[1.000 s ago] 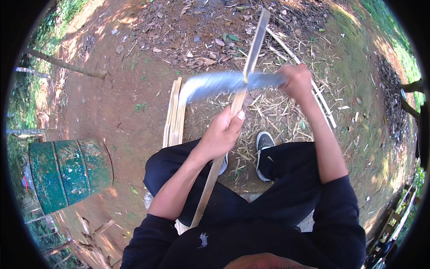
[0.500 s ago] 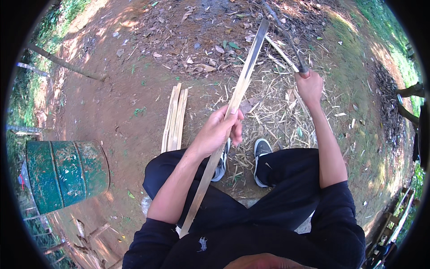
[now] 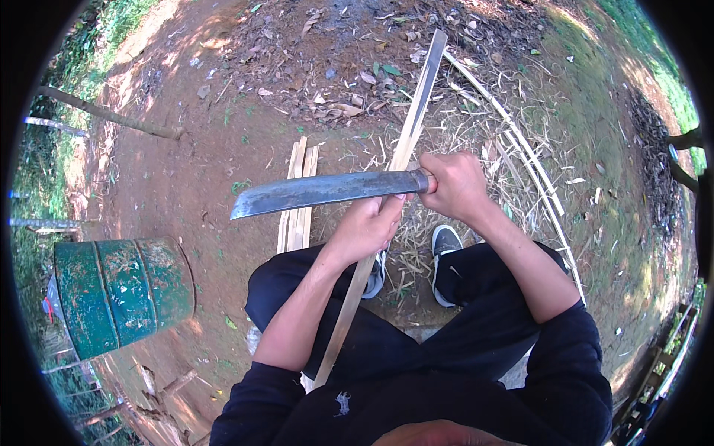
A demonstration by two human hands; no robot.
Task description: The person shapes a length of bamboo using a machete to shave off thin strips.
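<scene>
A machete with a broad dark blade is in my right hand, which is closed around its handle. Its blade points left and lies across a long wooden strip, just above my left hand. My left hand is wrapped round that strip, which slants from my lap up and away to the right. Pale, freshly cut wood shows along the strip's upper half beside a dark face. Where the blade crosses, part of the strip is hidden, and I cannot tell whether they touch.
Several cut strips lie on the ground left of my knees. A long thin pale strip curves along the right. Shavings litter the soil around my shoes. A dented green drum lies at the left, near a thin trunk.
My right hand has come inward from the right, and the machete has swung from pointing away to lying leftward across the strip. My left hand keeps hold of the strip.
</scene>
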